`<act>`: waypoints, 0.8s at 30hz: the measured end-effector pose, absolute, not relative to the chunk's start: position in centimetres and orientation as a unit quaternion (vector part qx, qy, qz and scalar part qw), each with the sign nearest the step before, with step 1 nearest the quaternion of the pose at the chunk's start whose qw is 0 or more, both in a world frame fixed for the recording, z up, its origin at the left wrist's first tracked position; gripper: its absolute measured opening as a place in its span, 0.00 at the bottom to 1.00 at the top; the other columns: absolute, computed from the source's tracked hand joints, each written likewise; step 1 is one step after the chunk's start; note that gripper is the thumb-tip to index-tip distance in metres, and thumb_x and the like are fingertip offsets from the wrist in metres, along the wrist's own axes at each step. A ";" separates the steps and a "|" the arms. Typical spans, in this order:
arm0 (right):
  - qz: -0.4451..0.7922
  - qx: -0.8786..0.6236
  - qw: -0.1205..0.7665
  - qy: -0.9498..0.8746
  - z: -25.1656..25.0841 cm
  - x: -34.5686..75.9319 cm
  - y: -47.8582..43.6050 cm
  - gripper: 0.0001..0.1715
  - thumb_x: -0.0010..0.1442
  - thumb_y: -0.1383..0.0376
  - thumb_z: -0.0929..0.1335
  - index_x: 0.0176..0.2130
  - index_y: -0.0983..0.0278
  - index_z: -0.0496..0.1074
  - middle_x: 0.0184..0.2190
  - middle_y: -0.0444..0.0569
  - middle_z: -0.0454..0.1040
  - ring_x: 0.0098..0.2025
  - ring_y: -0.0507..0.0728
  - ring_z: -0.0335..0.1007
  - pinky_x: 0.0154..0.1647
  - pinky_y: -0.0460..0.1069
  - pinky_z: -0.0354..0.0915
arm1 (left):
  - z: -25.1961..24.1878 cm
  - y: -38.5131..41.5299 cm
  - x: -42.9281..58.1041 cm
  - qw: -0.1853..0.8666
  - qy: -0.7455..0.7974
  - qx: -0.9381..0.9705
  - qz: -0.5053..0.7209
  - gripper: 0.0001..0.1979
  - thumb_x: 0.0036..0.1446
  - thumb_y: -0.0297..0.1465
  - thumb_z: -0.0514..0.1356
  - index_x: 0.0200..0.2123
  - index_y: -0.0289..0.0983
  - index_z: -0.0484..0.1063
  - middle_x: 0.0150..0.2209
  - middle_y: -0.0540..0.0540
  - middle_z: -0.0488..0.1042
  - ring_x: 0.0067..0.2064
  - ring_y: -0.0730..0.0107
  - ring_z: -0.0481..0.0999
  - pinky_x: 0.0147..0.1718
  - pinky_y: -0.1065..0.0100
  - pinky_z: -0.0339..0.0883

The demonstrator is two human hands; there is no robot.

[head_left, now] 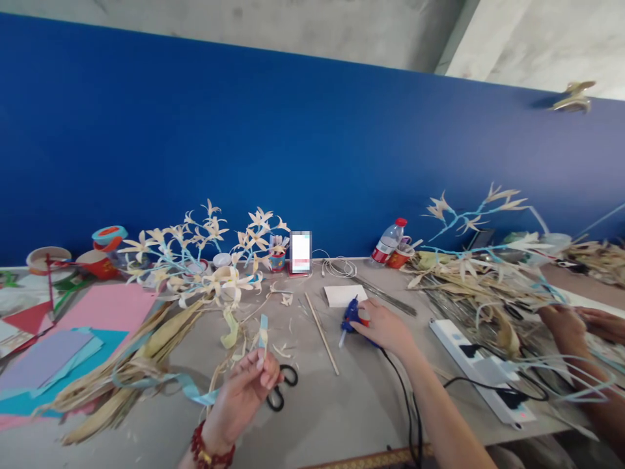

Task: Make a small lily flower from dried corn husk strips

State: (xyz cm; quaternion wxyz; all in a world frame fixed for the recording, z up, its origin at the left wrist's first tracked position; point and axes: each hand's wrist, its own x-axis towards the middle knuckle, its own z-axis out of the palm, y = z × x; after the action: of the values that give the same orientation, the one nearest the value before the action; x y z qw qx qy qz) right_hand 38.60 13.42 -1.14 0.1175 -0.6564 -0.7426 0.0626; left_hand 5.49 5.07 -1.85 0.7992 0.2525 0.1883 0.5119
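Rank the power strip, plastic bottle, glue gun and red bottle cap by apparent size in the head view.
1. Power strip
2. Plastic bottle and glue gun: unranked, since the right hand hides part of the gun
3. Red bottle cap

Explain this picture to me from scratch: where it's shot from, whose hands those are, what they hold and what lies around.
There is no machine here: a person works with two bare hands, seen from a camera worn on their head, looking forward and down. The left hand pinches a narrow strip, light blue at its tip. The right hand has its thumb and fingers around a blue glue gun. On the table between them lies a thin stick; black-handled scissors lie by the left hand. Further left are dried husks, colored paper and pale flowers. To the right lies a white power strip; beyond it are another person's hands.
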 end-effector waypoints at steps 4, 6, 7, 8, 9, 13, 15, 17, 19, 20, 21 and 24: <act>0.121 -0.583 0.207 -0.776 -0.7 33.0 16.4 0.09 0.61 0.60 0.66 0.38 0.61 0.73 0.37 0.48 0.75 0.31 0.55 0.70 0.33 0.48 0.61 | -1.2 4.9 6.2 0.801 0.189 0.260 0.505 0.10 0.58 0.28 0.61 0.24 0.34 0.69 0.22 0.51 0.62 0.26 0.73 0.61 0.39 0.63 0.61; 0.144 -0.549 0.205 -0.797 -1.5 29.8 18.5 0.06 0.59 0.63 0.69 0.37 0.61 0.74 0.34 0.46 0.75 0.34 0.55 0.71 0.35 0.47 0.62 | -1.0 4.7 6.5 0.802 0.186 0.264 0.503 0.10 0.58 0.28 0.60 0.24 0.34 0.69 0.21 0.51 0.62 0.26 0.72 0.61 0.38 0.64 0.61; 0.152 -0.539 0.203 -0.803 -2.1 28.3 19.5 0.05 0.58 0.64 0.70 0.37 0.62 0.75 0.34 0.46 0.75 0.34 0.55 0.71 0.35 0.47 0.62 | -1.0 4.5 6.6 0.801 0.185 0.267 0.503 0.10 0.58 0.29 0.61 0.24 0.34 0.69 0.21 0.51 0.62 0.26 0.72 0.61 0.37 0.64 0.60; 0.160 -0.530 0.201 -0.808 -2.6 27.0 20.6 0.05 0.58 0.65 0.70 0.37 0.62 0.75 0.36 0.47 0.75 0.34 0.54 0.71 0.35 0.47 0.63 | -1.0 4.4 6.6 0.800 0.185 0.272 0.503 0.11 0.58 0.29 0.61 0.24 0.34 0.68 0.21 0.51 0.62 0.26 0.72 0.61 0.37 0.64 0.60; 0.166 -0.525 0.200 -0.811 -3.2 25.8 21.5 0.06 0.58 0.66 0.70 0.38 0.62 0.75 0.38 0.47 0.76 0.34 0.54 0.71 0.36 0.47 0.64 | -1.0 4.3 6.5 0.798 0.186 0.275 0.503 0.11 0.58 0.29 0.61 0.24 0.34 0.68 0.21 0.51 0.62 0.26 0.72 0.61 0.37 0.64 0.60; 0.193 -0.502 0.189 -0.822 -5.0 23.1 24.2 0.12 0.63 0.62 0.68 0.46 0.64 0.73 0.46 0.51 0.74 0.43 0.58 0.72 0.44 0.54 0.69 | -1.4 4.2 6.0 0.793 0.194 0.269 0.512 0.10 0.57 0.30 0.62 0.24 0.34 0.69 0.21 0.51 0.62 0.26 0.72 0.61 0.37 0.63 0.60; 0.207 -0.492 0.194 -0.823 -5.5 22.6 24.8 0.15 0.66 0.61 0.66 0.51 0.64 0.69 0.50 0.52 0.71 0.46 0.58 0.72 0.46 0.57 0.71 | -1.5 4.2 5.7 0.792 0.195 0.262 0.515 0.10 0.58 0.30 0.61 0.25 0.34 0.68 0.21 0.51 0.62 0.26 0.72 0.61 0.38 0.63 0.60; 0.216 -0.488 0.217 -0.818 -5.7 22.6 24.7 0.13 0.65 0.62 0.67 0.47 0.65 0.71 0.46 0.51 0.73 0.44 0.57 0.72 0.45 0.56 0.70 | -1.4 4.3 5.6 0.793 0.192 0.260 0.516 0.10 0.58 0.29 0.61 0.25 0.34 0.68 0.21 0.51 0.63 0.27 0.72 0.62 0.38 0.63 0.60; 0.222 -0.488 0.254 -0.805 -5.6 23.0 24.2 0.06 0.62 0.64 0.69 0.39 0.66 0.74 0.37 0.49 0.76 0.38 0.56 0.72 0.41 0.52 0.69 | -1.4 4.4 5.7 0.795 0.187 0.258 0.516 0.10 0.58 0.29 0.61 0.25 0.34 0.69 0.21 0.50 0.63 0.26 0.72 0.62 0.38 0.64 0.59; 0.225 -0.490 0.277 -0.796 -5.5 23.2 23.8 0.05 0.61 0.65 0.69 0.36 0.65 0.74 0.33 0.48 0.76 0.35 0.55 0.72 0.38 0.50 0.67 | -1.3 4.5 5.8 0.797 0.185 0.257 0.514 0.10 0.58 0.29 0.61 0.24 0.34 0.69 0.21 0.50 0.63 0.26 0.72 0.62 0.37 0.64 0.59; 0.229 -0.491 0.299 -0.785 -5.3 23.5 23.3 0.04 0.60 0.66 0.68 0.35 0.65 0.74 0.31 0.47 0.76 0.33 0.54 0.71 0.37 0.48 0.66 | -1.3 4.6 6.0 0.799 0.183 0.258 0.512 0.10 0.58 0.29 0.61 0.24 0.34 0.69 0.21 0.50 0.64 0.26 0.72 0.62 0.37 0.64 0.59; 0.241 -0.497 0.360 -0.752 -4.6 24.4 21.9 0.06 0.61 0.64 0.66 0.36 0.64 0.73 0.29 0.46 0.76 0.29 0.53 0.70 0.33 0.47 0.64 | -1.3 4.6 6.7 0.810 0.175 0.259 0.496 0.11 0.59 0.29 0.60 0.24 0.33 0.69 0.21 0.50 0.64 0.26 0.72 0.62 0.37 0.64 0.59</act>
State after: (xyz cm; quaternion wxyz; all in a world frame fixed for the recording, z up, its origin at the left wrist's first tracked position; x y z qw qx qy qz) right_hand 24.42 21.86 -4.64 0.3601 -0.4966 -0.7521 0.2409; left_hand 6.68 4.62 -1.33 0.8099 0.2593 0.1754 0.4961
